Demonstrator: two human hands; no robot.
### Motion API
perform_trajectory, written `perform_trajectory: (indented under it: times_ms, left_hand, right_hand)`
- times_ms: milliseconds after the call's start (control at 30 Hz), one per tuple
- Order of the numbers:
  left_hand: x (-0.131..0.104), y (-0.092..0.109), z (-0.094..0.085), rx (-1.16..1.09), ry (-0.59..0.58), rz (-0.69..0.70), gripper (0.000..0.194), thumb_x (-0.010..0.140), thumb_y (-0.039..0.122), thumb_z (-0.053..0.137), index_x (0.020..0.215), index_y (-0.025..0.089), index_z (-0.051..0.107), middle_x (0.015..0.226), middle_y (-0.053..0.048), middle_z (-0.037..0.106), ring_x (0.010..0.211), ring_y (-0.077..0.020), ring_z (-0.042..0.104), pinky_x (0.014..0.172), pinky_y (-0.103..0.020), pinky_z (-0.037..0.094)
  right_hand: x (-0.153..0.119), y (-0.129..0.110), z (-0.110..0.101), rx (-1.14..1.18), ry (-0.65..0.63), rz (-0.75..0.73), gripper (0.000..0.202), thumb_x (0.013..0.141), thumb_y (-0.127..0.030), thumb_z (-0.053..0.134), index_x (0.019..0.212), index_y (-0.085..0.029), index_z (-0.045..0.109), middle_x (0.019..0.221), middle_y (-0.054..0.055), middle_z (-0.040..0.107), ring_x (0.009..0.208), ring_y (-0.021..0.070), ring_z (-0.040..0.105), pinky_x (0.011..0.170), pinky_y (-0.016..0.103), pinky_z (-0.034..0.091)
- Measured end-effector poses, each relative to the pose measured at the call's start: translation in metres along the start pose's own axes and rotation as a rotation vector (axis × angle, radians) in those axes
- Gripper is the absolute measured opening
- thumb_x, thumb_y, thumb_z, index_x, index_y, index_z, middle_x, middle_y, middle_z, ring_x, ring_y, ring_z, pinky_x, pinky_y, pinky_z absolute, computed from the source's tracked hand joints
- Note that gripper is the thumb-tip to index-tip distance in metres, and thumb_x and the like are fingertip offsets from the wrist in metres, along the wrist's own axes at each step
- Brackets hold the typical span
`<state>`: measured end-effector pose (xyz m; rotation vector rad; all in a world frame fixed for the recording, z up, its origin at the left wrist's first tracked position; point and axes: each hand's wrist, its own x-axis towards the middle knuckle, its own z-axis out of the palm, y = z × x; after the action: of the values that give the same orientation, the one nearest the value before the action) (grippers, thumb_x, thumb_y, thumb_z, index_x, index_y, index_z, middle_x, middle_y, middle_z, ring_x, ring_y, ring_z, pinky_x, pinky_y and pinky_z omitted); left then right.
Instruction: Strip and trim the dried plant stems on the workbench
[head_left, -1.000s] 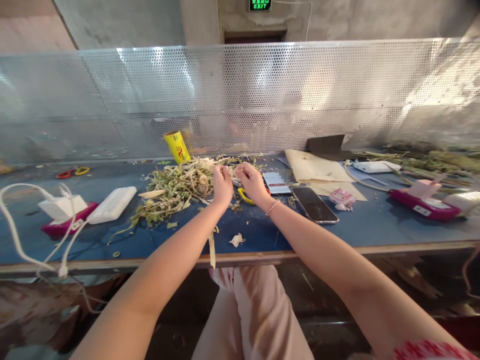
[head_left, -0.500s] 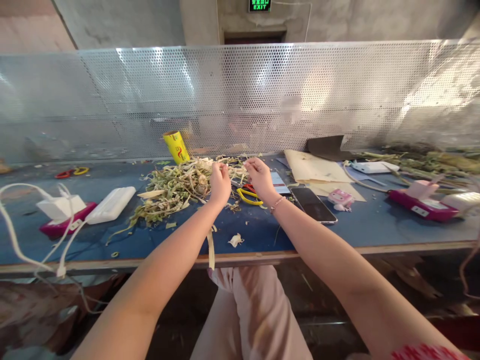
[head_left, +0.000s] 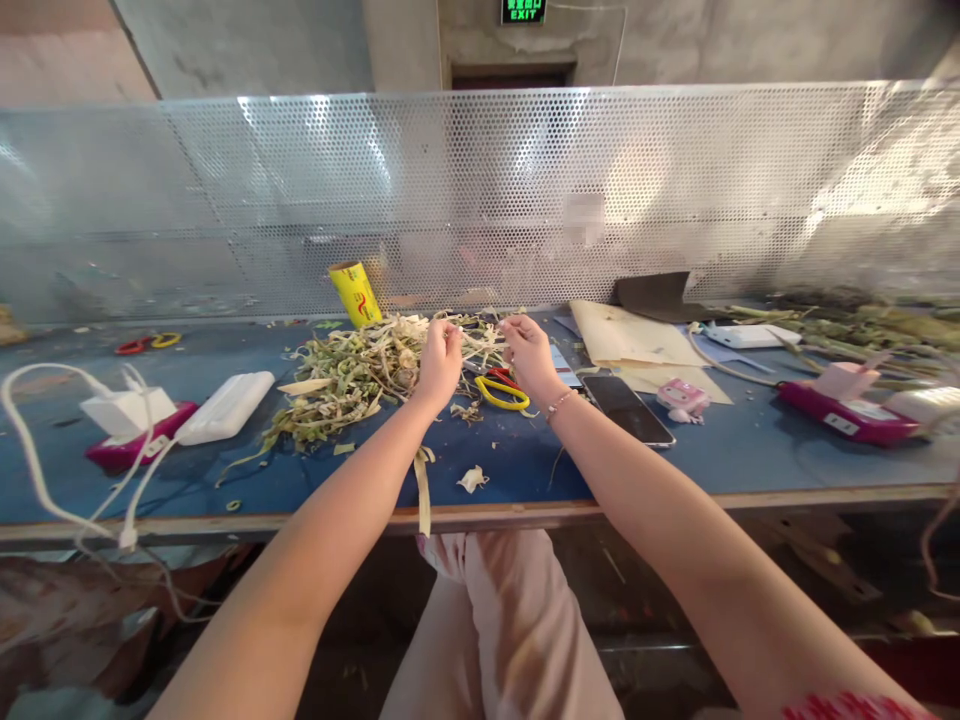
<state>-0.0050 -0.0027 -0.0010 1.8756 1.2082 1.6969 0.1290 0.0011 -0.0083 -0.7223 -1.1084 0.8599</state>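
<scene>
Over the right part of a heap of dried plant scraps [head_left: 349,375], my left hand [head_left: 442,352] is closed in a pinch. My right hand [head_left: 527,350] pinches too, a short way to the right, with a bracelet at its wrist. A small pale bit shows at each set of fingertips, too small to name. Between and below the hands lie yellow-handled scissors [head_left: 504,400] on the blue tabletop [head_left: 517,465]. A phone with a dark screen [head_left: 628,408] is close to my right wrist. A crumpled pale scrap [head_left: 473,479] lies nearer the front edge.
A yellow tube [head_left: 355,294] stands tilted behind the heap. A white power bank [head_left: 227,408] and a magenta power strip [head_left: 139,440] with cables are at left. Brown paper [head_left: 634,335], a pink toy [head_left: 682,398] and another power strip [head_left: 847,418] are at right. A perforated metal screen [head_left: 495,180] rises behind.
My right hand has shifted slightly right, so the gap between my hands is wider. My left hand stays nearly in place, still pinched. The view has moved a little.
</scene>
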Motion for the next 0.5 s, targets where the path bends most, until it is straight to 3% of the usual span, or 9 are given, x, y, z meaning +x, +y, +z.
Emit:
perform_trajectory:
  times_ms: [133,267,500]
  left_hand:
    - [-0.001,0.002,0.001,-0.061,-0.063,-0.04,0.01,0.082,0.029,0.044,0.078,0.021,0.041,0.05,0.007,0.036,0.043,-0.0089,0.038,0.051,-0.024,0.031]
    - [0.005,-0.012,0.002,-0.16,0.012,-0.149,0.017,0.081,0.036,0.048,0.08,0.021,0.042,0.05,0.007,0.034,0.042,-0.0088,0.038,0.049,-0.023,0.031]
    - [0.016,-0.026,0.002,-0.231,0.16,-0.227,0.021,0.081,0.041,0.046,0.083,0.02,0.042,0.05,0.008,0.033,0.04,-0.0077,0.036,0.046,-0.022,0.029]
  right_hand:
    - [0.003,-0.002,-0.002,0.039,0.026,0.059,0.025,0.067,-0.041,0.06,0.069,-0.021,0.045,0.047,-0.011,0.027,0.037,0.0023,0.02,0.038,0.019,0.018]
    - [-0.001,-0.005,0.002,0.067,-0.014,0.051,0.025,0.066,-0.04,0.061,0.07,-0.021,0.045,0.049,-0.01,0.031,0.037,0.002,0.022,0.038,0.019,0.019]
    - [-0.008,-0.006,0.012,0.06,-0.086,-0.003,0.022,0.07,-0.038,0.059,0.069,-0.021,0.046,0.049,-0.01,0.028,0.038,0.0024,0.022,0.039,0.02,0.02]
